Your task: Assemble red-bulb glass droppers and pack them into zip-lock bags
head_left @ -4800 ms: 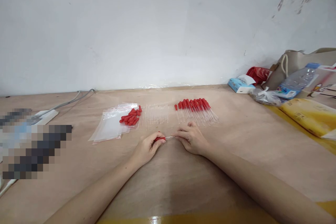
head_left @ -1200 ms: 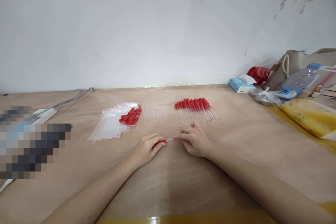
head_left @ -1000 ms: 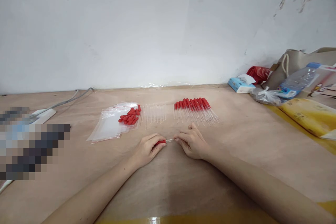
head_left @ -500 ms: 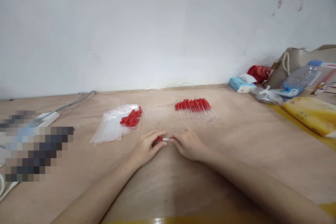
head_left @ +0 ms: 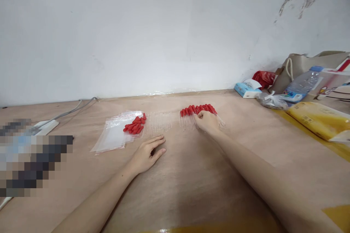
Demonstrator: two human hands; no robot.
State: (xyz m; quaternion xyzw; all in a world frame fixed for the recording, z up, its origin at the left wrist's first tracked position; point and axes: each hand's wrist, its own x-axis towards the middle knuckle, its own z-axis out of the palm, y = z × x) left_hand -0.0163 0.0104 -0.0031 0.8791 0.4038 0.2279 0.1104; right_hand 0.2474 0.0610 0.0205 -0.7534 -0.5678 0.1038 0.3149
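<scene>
My right hand (head_left: 207, 121) reaches over the front of a row of glass droppers with red rubber bulbs (head_left: 188, 110). Its fingers are pinched on a dropper, which they mostly hide. My left hand (head_left: 149, 154) rests on the table with fingers apart and nothing in it. Beyond that hand, bare clear glass tubes (head_left: 160, 121) lie side by side. To their left, a heap of loose red rubber bulbs (head_left: 135, 124) sits on the edge of a stack of clear zip bags (head_left: 113, 134).
A tissue pack (head_left: 247, 90), a knotted plastic bag (head_left: 272, 100), a plastic bottle (head_left: 303, 83) and a yellow packet (head_left: 319, 118) crowd the right side. A grey cable (head_left: 71, 111) runs along the left to a white power strip (head_left: 47, 127). Behind stands a white wall (head_left: 136, 36).
My hands have parted. The right one moved away from me and to the right, up to the dropper row. My left hand let go of the red-bulbed dropper and opened.
</scene>
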